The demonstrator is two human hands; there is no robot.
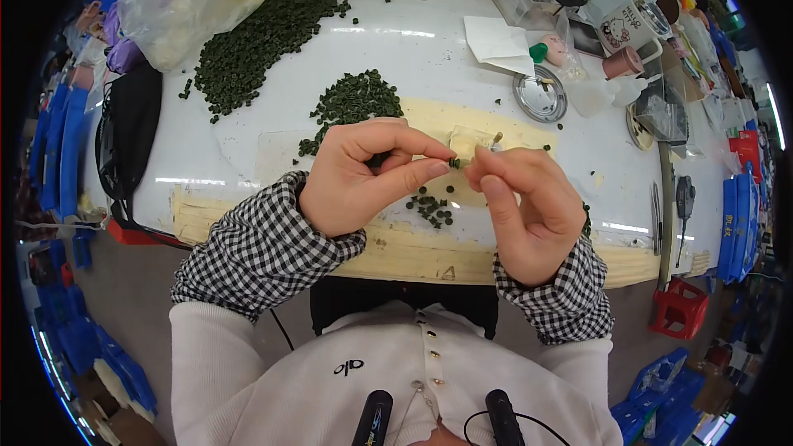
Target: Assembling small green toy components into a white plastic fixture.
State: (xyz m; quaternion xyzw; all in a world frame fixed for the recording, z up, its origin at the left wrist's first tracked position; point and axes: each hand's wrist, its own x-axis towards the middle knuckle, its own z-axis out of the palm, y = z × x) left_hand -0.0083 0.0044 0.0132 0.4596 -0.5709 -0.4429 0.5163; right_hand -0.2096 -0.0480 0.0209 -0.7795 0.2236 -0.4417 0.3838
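My left hand (368, 172) pinches a small dark green ribbed piece (454, 163) between thumb and forefinger, above the near part of the table. Close on its right, my right hand (533, 211) has thumb and fingers closed around something hidden, its tips almost meeting the green piece. A thin brass-coloured stick (497, 139) shows just beyond the right fingertips; whether the hand holds it I cannot tell. Under the hands lie several loose dark green pieces (433, 211). Beyond my left hand is a heap of similar pieces (361, 101). Checked sleeves cover both forearms.
A larger green heap (264, 41) spreads at the far left beside plastic bags (186, 16). Toward the right are a round metal dish (540, 93), white paper (500, 44), a pink spool (623, 63) and a screwdriver-like tool (685, 206). A black cloth item (136, 132) hangs over the left side.
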